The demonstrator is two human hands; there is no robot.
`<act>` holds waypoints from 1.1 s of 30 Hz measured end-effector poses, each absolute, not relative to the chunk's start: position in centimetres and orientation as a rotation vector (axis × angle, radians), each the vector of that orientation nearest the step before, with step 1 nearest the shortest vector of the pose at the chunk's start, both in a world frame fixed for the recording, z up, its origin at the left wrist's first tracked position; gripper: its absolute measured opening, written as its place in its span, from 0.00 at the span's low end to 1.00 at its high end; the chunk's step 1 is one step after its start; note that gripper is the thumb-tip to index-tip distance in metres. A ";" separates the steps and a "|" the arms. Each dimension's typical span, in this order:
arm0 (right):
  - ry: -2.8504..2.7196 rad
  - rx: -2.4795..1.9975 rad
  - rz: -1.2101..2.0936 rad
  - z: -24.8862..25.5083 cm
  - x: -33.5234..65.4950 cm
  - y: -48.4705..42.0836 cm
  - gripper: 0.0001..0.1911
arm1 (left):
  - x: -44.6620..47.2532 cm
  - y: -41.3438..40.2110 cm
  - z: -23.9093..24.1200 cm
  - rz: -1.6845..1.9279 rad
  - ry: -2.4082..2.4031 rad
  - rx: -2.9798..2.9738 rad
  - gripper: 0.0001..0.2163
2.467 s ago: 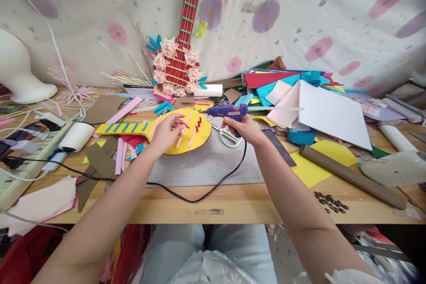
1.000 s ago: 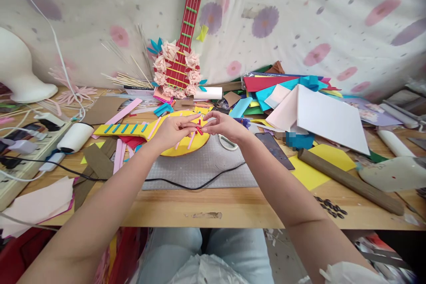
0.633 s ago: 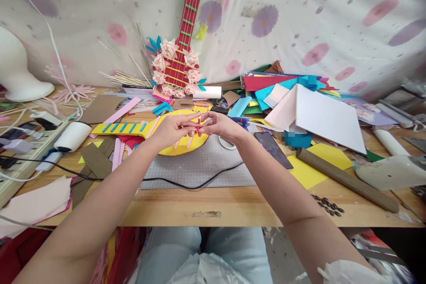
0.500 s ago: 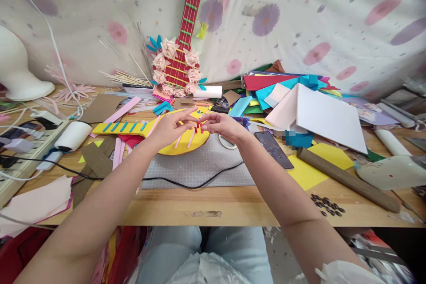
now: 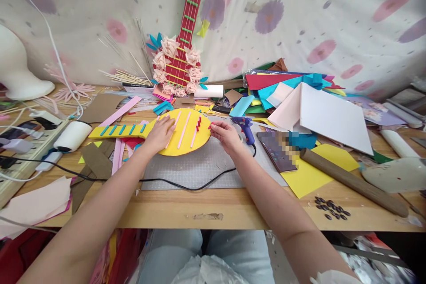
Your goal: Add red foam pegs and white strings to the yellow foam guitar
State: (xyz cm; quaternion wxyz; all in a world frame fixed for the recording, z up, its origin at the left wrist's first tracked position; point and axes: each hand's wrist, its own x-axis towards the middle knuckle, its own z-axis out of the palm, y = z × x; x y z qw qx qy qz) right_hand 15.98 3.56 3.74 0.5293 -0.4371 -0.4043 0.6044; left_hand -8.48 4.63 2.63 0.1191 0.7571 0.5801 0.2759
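Note:
A yellow guitar-shaped craft [image 5: 184, 140] lies on the grey cutting mat [image 5: 186, 173], its neck pointing left. Blue strips cross the neck, and pink strips cross the round body. Several small red pieces [image 5: 199, 124] stand in a row near the body's right end. My left hand [image 5: 161, 134] rests on the body near the neck, fingers spread out and holding nothing. At the right edge of the body, my right hand [image 5: 226, 136] pinches a small red piece [image 5: 210, 127] between thumb and finger.
A blue glue gun [image 5: 245, 128] lies right of my right hand, its black cord [image 5: 186, 186] crossing the mat. Beyond it are a phone [image 5: 276, 151], a brown roll [image 5: 353, 182] and black beads [image 5: 333, 208]. A red paper guitar [image 5: 179, 69] leans on the back wall.
My hands have drawn apart from above the body. The left has come down onto it; the right has moved to its right edge. The red row and glue gun are now uncovered.

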 end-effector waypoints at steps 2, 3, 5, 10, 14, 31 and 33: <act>-0.980 -1.031 1.383 3.6 16.0 4.3 0.19 | -7.5 4.6 2.5 0.847 1.731 2.190 0.20; -1.003 -1.031 1.340 3.5 16.1 4.8 0.19 | -7.0 4.5 2.4 0.871 1.752 2.175 0.19; -1.088 -1.042 1.229 3.3 16.4 5.6 0.17 | -5.9 4.2 2.3 0.910 1.795 2.150 0.19; -1.472 -1.066 0.930 2.8 17.0 5.9 0.10 | -4.6 3.4 1.9 0.890 1.942 2.197 0.20; -1.695 -1.099 0.703 2.7 17.0 4.8 0.05 | -4.5 2.9 1.7 0.867 1.982 2.262 0.22; -1.973 -1.144 0.229 2.5 16.7 3.8 0.04 | -4.3 2.6 1.5 0.923 1.982 2.286 0.21; -1.981 -1.140 0.213 2.4 16.7 3.8 0.04 | -4.3 2.6 1.5 0.928 1.981 2.286 0.21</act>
